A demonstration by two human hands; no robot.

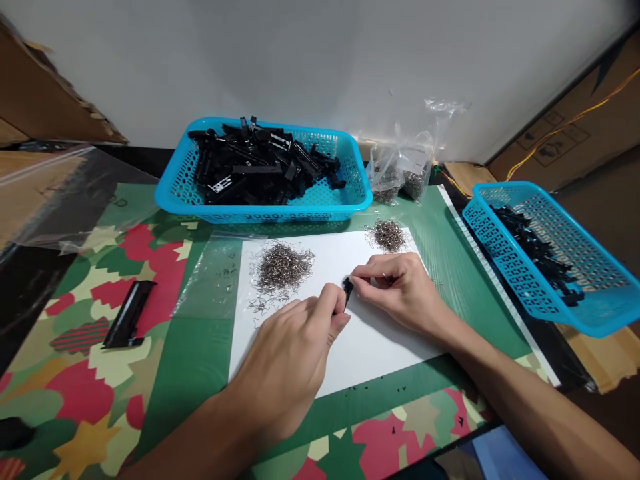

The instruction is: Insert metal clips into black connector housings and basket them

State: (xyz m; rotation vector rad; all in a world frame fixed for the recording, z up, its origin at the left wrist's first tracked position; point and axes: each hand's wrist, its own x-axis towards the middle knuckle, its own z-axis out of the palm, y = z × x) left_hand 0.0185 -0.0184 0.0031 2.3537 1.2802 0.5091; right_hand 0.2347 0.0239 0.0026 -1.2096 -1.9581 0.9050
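A small black plastic part is pinched between the thumb and finger of my left hand, above a white sheet. My right hand meets the top end of that part with thumb and index fingertip pressed together. Whether a tiny metal piece sits between those fingertips cannot be made out. Something small and metallic shows under the curled fingers of the right hand. Left of the hands lies a large pile of thin bent metal wires. Behind the right hand is a smaller pile of metal pieces.
A blue basket of black plastic parts stands at the back. Another blue basket with smaller black parts is at right. Clear bags of metal pieces lean on the wall. A long black part lies at left.
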